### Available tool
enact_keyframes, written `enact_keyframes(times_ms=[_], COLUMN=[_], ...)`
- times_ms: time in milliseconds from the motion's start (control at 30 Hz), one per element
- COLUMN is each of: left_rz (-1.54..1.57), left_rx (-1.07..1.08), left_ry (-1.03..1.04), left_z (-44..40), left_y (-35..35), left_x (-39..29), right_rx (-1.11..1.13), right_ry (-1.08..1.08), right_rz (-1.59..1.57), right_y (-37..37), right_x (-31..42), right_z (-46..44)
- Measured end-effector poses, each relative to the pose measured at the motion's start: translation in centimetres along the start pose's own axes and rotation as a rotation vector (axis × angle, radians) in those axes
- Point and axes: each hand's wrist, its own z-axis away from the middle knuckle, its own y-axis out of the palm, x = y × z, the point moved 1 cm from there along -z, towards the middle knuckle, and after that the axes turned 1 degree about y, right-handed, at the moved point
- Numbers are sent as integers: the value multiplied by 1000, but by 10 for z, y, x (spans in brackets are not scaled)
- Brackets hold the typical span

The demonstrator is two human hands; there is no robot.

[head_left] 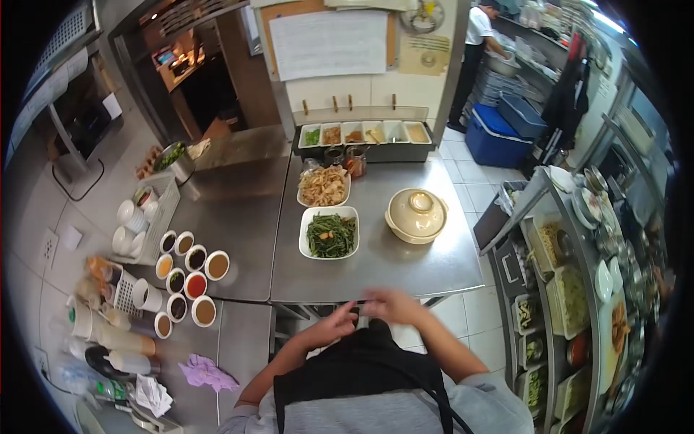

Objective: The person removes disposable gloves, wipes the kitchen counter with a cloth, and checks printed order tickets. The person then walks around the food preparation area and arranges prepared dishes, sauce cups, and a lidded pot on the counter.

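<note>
My left hand (334, 323) is in front of my black apron (359, 362), just off the steel table's front edge. Its fingers are partly stretched out and hold nothing I can see. Close beside it, my right hand (394, 305) is smeared by motion, so its fingers are unclear. On the table beyond them stands a square white dish of green vegetables (330, 233). Behind that dish is another white dish heaped with pale brown shavings (324, 186). To the right sits a beige clay pot (417, 215) with its lid on. Neither hand touches these.
Several small sauce cups (217, 265) cluster on the left counter, near a purple cloth (207, 372) and squeeze bottles. A condiment rack (363, 152) lines the table's back. Shelves of food tubs (566, 302) flank the right. A person in white (478, 32) works behind a blue cooler (494, 137).
</note>
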Motion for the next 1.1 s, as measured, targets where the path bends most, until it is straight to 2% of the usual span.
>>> enact_keyframes(times_ms=[33,67,100,133,167,233,300,333,433,633,733,800,833,867,933,1000,1100], left_rz=[48,73,3,-6,0,18,94,127,139,-74,-114,-109,-104,-98,-85,-125,21], left_rx=[-79,-109,-156,-215,-271,-433,-506,-588,-754,-940,-1043,-1105,-1119,-1109,-1048,-1088,-1033], left_ry=[-26,49,-22,-47,-79,17,-16,-5,49,-63,-135,-168,-184,-204,-156,-109,-108], left_z=[-1,0,4,8,13,18,26,26,29,55,72,83,86,87,91,91,90], left_y=[-5,-10,-17,-23,-26,-33,-40,-43,-44,-44,-42,-41,-41,-41,-44,-47,-46], left_x=[6,10,10,11,16,26,26,35,47,50,52,56,60,66,75,83,70], right_rx=[-192,-489,-596,-585,-686,-770,-705,-724,-543,-805,-910,-856,-830,-870,-827,-802,-715], right_ry=[54,-220,-236,-181,-137,-76,102,108,89,-29,62,74,105,-50,-105,-96,-1], right_rz=[66,239,416,478,736,607,893,878,929,861,878,876,878,882,865,842,898], right_y=[-24,-48,-76,-101,-119,-146,-153,-149,-149,-149,-143,-145,-148,-152,-158,-161,-166], right_x=[8,-9,-9,1,-6,-30,-49,-51,-70,-82,-70,-70,-75,-91,-88,-95,-74], right_z=[-7,-26,-40,-49,-65,-96,-118,-122,-134,-134,-125,-130,-128,-134,-132,-135,-128])
